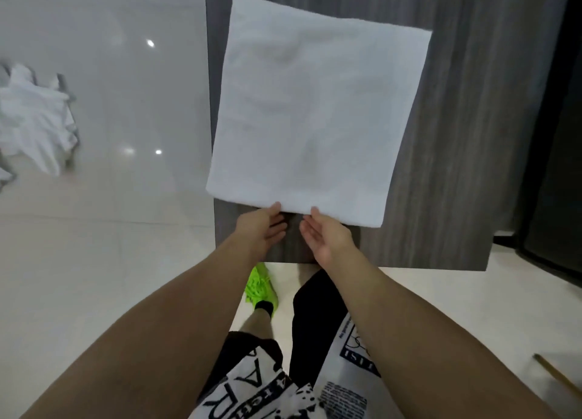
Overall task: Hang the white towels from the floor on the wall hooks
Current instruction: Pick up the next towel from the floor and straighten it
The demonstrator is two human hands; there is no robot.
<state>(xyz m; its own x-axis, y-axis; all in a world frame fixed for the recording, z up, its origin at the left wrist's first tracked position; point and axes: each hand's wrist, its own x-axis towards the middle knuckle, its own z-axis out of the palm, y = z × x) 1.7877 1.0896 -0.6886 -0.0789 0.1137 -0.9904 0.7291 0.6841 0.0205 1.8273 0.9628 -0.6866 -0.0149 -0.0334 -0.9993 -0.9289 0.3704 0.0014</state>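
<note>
A white towel (311, 110) hangs flat against a grey wood-grain wall panel (456, 135); no hook shows, as the towel covers its upper part. My left hand (261, 226) touches the towel's bottom edge with its fingertips, fingers relaxed and palm turned inward. My right hand (324, 233) does the same just to the right, thumb tip at the hem. Neither hand curls round the cloth. More white towels (31, 119) lie in a blurred heap at the far left.
A glossy white wall (126, 72) stands left of the panel, over pale floor tiles (94, 261). A dark doorway (557, 135) is at the right. My green shoe (261, 286) is near the panel's base. A wooden stick (557, 377) lies at the lower right.
</note>
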